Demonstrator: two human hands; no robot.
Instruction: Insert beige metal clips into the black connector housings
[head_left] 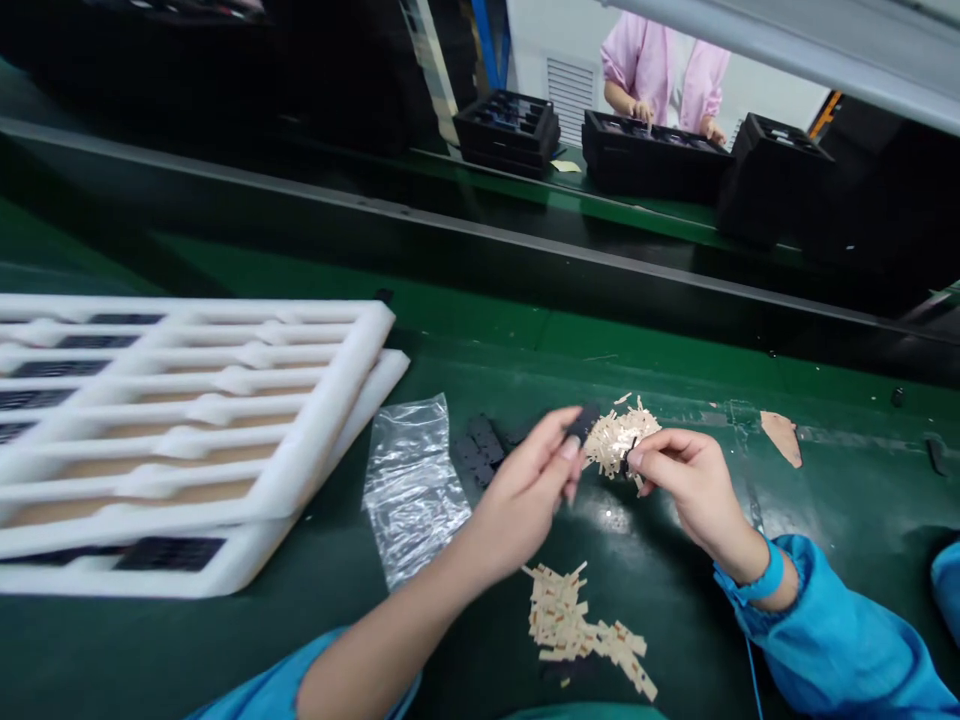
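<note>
Thumb and fingers of my left hand (pixel 529 480) are closed on a small flat black part (pixel 583 424). My right hand (pixel 686 475) pinches a smaller dark piece (pixel 628 458), whose exact kind I cannot make out. Both hands are over the green work surface, beside a heap of small cream-coloured strips (pixel 616 432). Nearer to me lies a second pile of cream strips (pixel 559 615), some with brown marks. Left of my left hand are several black flat parts (pixel 480 450), partly hidden by it, and a clear plastic bag (pixel 412 470).
Stacked white foam trays (pixel 360 345) with slots holding black parts stand at the left. A brown scrap (pixel 781 438) lies at the right. Beyond a dark ledge, a person in a pink top (pixel 667 60) has hands at black bins (pixel 652 155).
</note>
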